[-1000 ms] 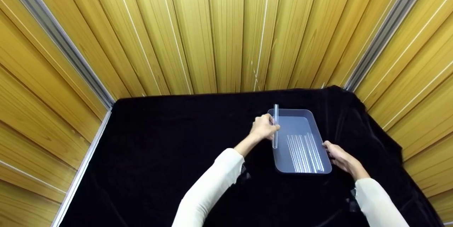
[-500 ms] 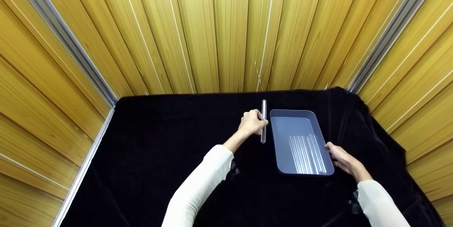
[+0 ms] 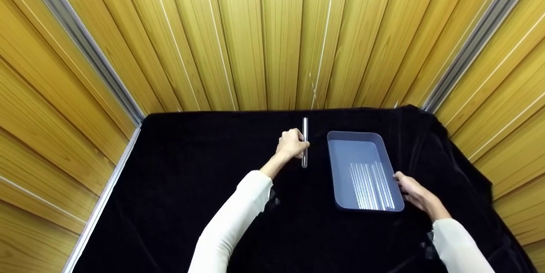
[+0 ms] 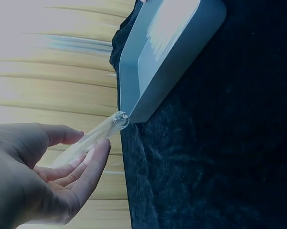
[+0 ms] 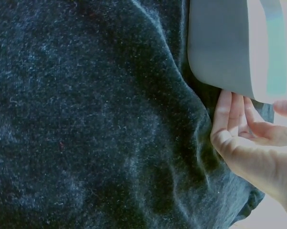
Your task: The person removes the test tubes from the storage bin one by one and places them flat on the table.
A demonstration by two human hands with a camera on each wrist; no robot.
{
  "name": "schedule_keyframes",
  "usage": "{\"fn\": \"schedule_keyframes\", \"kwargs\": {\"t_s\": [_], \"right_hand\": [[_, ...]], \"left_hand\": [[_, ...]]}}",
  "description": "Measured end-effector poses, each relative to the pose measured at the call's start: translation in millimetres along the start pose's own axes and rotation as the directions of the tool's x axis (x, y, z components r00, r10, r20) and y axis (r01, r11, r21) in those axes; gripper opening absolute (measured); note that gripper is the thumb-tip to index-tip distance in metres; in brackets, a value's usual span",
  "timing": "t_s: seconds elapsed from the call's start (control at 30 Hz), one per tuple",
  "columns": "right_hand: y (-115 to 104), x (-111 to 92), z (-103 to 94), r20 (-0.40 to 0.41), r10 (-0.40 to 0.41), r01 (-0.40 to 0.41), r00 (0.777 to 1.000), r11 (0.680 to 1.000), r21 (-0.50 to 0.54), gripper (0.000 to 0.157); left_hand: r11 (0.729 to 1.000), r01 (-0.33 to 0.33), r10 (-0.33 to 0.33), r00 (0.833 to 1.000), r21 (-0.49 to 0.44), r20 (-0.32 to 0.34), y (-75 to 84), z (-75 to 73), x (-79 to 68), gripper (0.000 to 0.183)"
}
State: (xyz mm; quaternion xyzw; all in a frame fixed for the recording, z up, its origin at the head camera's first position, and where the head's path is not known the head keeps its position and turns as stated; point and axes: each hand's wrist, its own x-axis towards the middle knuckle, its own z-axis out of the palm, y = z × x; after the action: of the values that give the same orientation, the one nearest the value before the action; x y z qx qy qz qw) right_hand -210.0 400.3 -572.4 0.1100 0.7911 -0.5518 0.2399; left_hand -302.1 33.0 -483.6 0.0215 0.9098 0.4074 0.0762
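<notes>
My left hand (image 3: 291, 143) pinches a clear test tube (image 3: 305, 130) between thumb and fingers, holding it over the black cloth left of the tray. In the left wrist view, the tube's rounded end (image 4: 120, 120) points toward the tray's corner. The blue-grey rectangular tray (image 3: 345, 152) stands on the right, with several clear tubes (image 3: 371, 185) lying side by side in its near part. At the tray's right side, my right hand (image 3: 416, 190) grips the wall, thumb at the rim. In the right wrist view, the fingers (image 5: 223, 110) reach beneath the tray's edge.
Black velvety cloth (image 3: 191, 179) covers the table, wrinkled at the right. Yellow wood-patterned walls (image 3: 238, 51) rise behind and at both sides, with grey metal strips (image 3: 93, 60) in the corners. A small dark device (image 3: 271, 201) sits at the left wrist.
My left hand has carried the test tube leftward, from above the tray's left edge to over the cloth. The right hand keeps its place at the tray.
</notes>
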Motion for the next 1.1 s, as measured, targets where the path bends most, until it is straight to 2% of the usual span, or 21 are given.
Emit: {"fn": "schedule_keyframes", "kwargs": {"t_s": [0.2, 0.37, 0.53, 0.63, 0.77, 0.87, 1.1], "right_hand": [[2, -4, -3.9, -0.003, -0.017, 0.017, 1.000, 1.000, -0.023, 0.067], [2, -5, -2.6, -0.017, -0.016, 0.015, 1.000, 1.000, -0.020, 0.063], [2, -4, -2.0, -0.019, -0.015, 0.014, 1.000, 1.000, -0.022, 0.062], [2, -3, -1.8, -0.019, -0.014, 0.013, 1.000, 0.999, -0.031, 0.062], [2, -2, -0.8, -0.016, -0.023, 0.023, 1.000, 0.999, -0.022, 0.060], [2, -1, -0.5, -0.012, -0.025, 0.025, 1.000, 1.000, -0.012, 0.059], [1, 2, -9.0, 0.069, -0.016, 0.014, 0.997, 0.999, 0.034, 0.064]], "left_hand": [[0.998, 0.038, -0.036, 0.998, 0.052, -0.047, -7.7, 2.7, 10.2, 0.015], [0.993, 0.102, -0.099, 0.994, 0.064, -0.047, -21.0, 5.5, 18.6, 0.010], [0.987, 0.151, -0.149, 0.988, 0.046, -0.037, -33.2, 7.2, 19.0, 0.007], [0.987, 0.146, -0.142, 0.988, 0.073, -0.055, -39.3, 8.5, 17.8, 0.010], [0.986, 0.157, -0.154, 0.987, 0.064, -0.049, -46.6, 12.5, 18.7, 0.015], [0.982, 0.186, -0.186, 0.982, 0.017, -0.012, -51.5, 16.9, 19.5, 0.016], [0.978, 0.208, -0.208, 0.978, 0.002, 0.026, -61.5, 25.7, 19.9, 0.010]]}}
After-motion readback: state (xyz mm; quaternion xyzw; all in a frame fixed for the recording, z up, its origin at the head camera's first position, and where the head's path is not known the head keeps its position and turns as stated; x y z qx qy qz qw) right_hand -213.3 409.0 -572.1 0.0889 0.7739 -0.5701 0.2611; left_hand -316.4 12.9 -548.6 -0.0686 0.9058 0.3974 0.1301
